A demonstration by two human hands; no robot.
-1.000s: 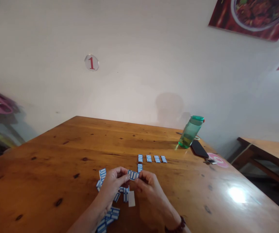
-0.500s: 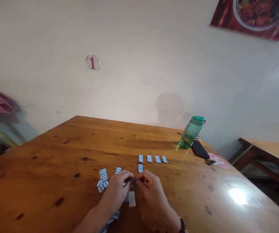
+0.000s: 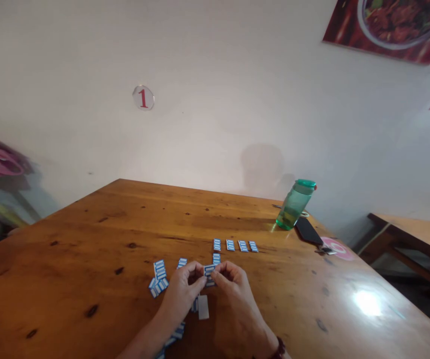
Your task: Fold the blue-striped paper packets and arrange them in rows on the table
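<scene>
Between my two hands is a small blue-and-white card or label sheet (image 3: 209,269), pinched at its left edge by my left hand (image 3: 185,285) and at its right edge by my right hand (image 3: 233,283). Just beyond it lies a similar blue-and-white piece (image 3: 216,258), with a row of several more pieces (image 3: 230,245) behind. A blank whitish piece (image 3: 203,307) rests on the table below my hands. To the left of my left hand, more blue-and-white pieces (image 3: 159,277) lie overlapping, and others are partly hidden under my left forearm.
The wooden table (image 3: 132,219) reaches to the wall. At its right side stand a green water bottle (image 3: 296,204), a dark phone (image 3: 308,231), keys (image 3: 327,249) and a round pink item (image 3: 337,248). Another wooden table or bench (image 3: 417,234) is at the right.
The piece between my hands has turned from dark and tilted to showing its blue-and-white face. My left fingers have shifted onto its left edge.
</scene>
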